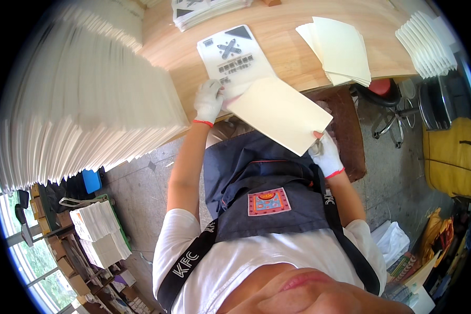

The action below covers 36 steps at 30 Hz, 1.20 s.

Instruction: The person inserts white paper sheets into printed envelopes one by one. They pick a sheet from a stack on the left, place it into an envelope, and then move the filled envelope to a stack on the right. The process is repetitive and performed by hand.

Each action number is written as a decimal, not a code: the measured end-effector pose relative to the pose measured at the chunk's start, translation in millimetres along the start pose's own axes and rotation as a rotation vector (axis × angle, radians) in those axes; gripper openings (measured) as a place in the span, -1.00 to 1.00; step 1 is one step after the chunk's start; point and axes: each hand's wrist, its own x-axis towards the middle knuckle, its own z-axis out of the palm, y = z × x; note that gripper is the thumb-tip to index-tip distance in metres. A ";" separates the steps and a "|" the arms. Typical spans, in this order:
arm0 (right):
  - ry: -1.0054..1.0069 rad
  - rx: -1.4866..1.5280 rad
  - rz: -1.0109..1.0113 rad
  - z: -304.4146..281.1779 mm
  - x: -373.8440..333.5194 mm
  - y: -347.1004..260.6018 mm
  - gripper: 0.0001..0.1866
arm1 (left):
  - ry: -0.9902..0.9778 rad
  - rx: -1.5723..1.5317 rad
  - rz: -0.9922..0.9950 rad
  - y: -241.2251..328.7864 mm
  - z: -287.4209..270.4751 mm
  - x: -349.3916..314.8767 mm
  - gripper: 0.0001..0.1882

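My left hand (209,99), in a white glove with a red cuff, has its fingers closed on the near left corner of a translucent bag (248,67) with black print. The bag lies flat on the wooden table at its near edge. In my right hand (325,154), gloved the same way, is the near right corner of a cream paper pad (282,114), thumb on top. The pad slants over the table edge above my lap, and its far left end overlaps the bag's near end. Whether that end is inside the bag, I cannot tell.
Tall stacks of white sheets (89,99) fill the table's left side. More printed bags (209,11) lie at the back. Fanned cream pads (336,49) rest to the right, with a row of white packs (426,44) beyond. A wheeled stool (395,107) stands at right.
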 end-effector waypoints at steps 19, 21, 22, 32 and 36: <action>-0.106 -0.078 -0.056 63.7 -48.3 21.4 -0.79 | 0.506 -1.466 -0.631 97.1 77.0 -46.8 -0.52; -0.092 -0.126 -0.056 63.0 -52.5 21.3 -0.80 | 0.215 -1.592 -0.604 105.6 102.2 -48.9 -0.54; -0.085 -0.145 -0.059 62.5 -53.5 20.4 -0.80 | 0.103 -1.631 -0.587 109.6 111.1 -49.6 -0.55; 0.040 -0.115 0.147 72.2 13.8 60.8 -0.74 | -0.044 -1.747 -0.736 114.6 141.4 -136.3 -0.60; -0.008 0.345 0.171 79.2 96.2 86.9 -0.73 | -0.002 -1.477 -1.054 109.4 139.5 -123.4 -0.78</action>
